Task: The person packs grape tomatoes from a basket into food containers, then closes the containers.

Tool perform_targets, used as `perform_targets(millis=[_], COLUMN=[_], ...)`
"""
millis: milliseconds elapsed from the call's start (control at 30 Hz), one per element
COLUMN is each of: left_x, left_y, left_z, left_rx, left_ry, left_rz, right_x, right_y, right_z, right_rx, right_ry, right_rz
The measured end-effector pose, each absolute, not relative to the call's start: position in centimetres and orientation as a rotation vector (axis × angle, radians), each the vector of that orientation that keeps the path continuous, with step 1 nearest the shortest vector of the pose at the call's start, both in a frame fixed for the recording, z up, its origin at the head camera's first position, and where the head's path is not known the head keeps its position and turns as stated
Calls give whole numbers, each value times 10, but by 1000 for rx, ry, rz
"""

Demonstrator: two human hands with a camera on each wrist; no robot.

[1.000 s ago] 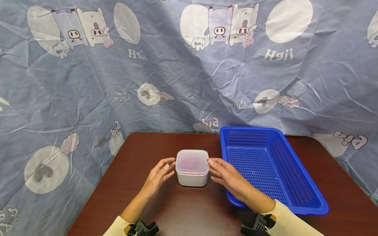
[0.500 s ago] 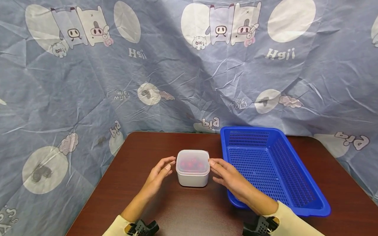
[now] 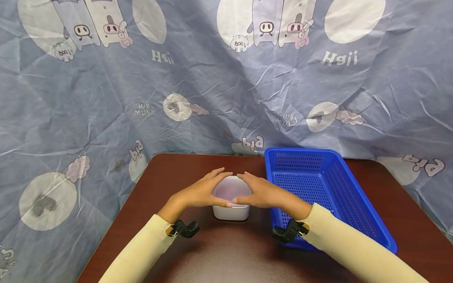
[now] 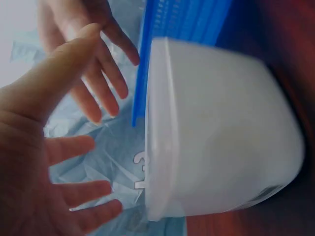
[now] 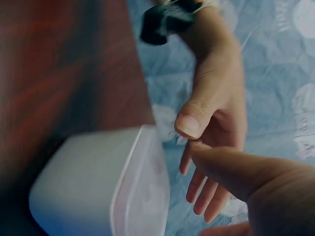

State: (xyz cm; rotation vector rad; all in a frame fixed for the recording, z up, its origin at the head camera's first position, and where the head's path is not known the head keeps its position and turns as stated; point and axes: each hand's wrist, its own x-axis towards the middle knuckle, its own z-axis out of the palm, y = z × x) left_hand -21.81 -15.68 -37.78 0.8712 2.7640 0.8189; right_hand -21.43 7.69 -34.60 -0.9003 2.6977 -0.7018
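Observation:
A white plastic food container (image 3: 231, 213) with a translucent lid (image 3: 230, 189) stands on the table, and something red shows faintly through the lid. My left hand (image 3: 198, 193) hovers over its left side, fingers spread and thumb apart. Mirroring it, my right hand (image 3: 265, 192) hangs over the right side. The thumbs come close together in front, and the fingers nearly meet behind, framing the lid. In the left wrist view, a gap shows between my fingers and the container's lid edge (image 4: 162, 128). The right wrist view also shows both hands above the container.
A blue perforated plastic basket (image 3: 368, 208) stands on the right of the brown table (image 3: 233, 251), close to my right forearm. A blue-grey printed cloth (image 3: 212, 78) hangs behind the table and along its left side.
Both hands have risen from the container's sides to above its lid and turned inward, thumbs and fingers now almost meeting. The container stays in place; the head view has tilted slightly down.

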Motion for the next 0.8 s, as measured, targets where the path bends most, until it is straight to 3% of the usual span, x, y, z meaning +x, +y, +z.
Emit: perform_targets(millis=[267, 800], left_x=[-244, -245], left_y=[-146, -141], left_z=[-369, -377], left_rx=[845, 925], left_ry=[2637, 2726], left_rz=[515, 382], right_x=[-240, -241], right_y=[62, 54], right_z=[-349, -359], right_rx=[-896, -909], right_ry=[2610, 2627], right_rz=[-488, -415])
